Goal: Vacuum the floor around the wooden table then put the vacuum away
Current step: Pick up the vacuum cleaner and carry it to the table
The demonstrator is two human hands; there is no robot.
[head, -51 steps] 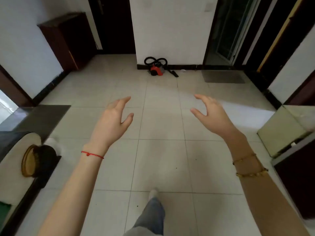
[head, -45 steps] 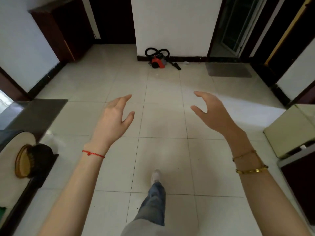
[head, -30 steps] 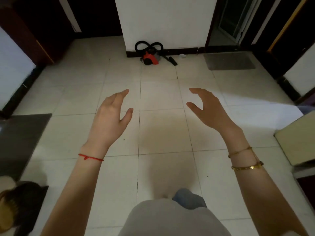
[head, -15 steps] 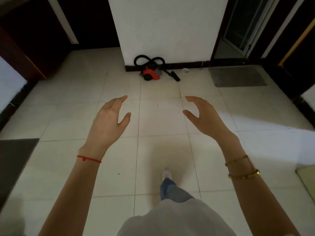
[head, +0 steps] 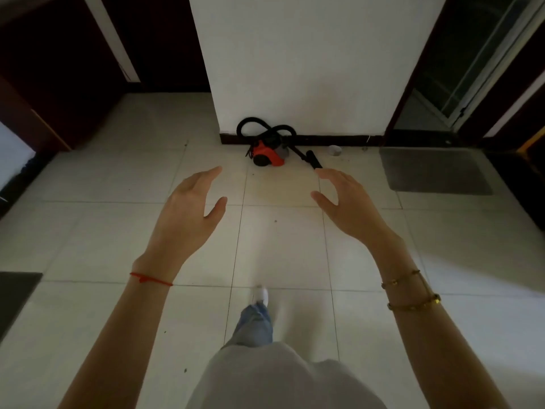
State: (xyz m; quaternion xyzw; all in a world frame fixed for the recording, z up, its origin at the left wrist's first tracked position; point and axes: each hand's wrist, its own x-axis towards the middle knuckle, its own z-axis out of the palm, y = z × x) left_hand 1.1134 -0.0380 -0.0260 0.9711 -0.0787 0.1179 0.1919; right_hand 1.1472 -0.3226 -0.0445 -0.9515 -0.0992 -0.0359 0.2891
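Nearest, a jeans leg steps onto the tiled floor. Above it both forearms reach forward, palms turned toward each other. The left hand and right hand hold nothing, fingers loosely spread and slightly bent, well apart. Beyond the fingertips, the red vacuum sits on the floor against the white wall, its black hose looped behind it. A grey mat lies to the right.

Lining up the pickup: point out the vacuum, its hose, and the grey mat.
vacuum [head: 269,154], head view, on its red body.
hose [head: 250,121], head view, on the left black loop.
grey mat [head: 433,171], head view, on its middle.
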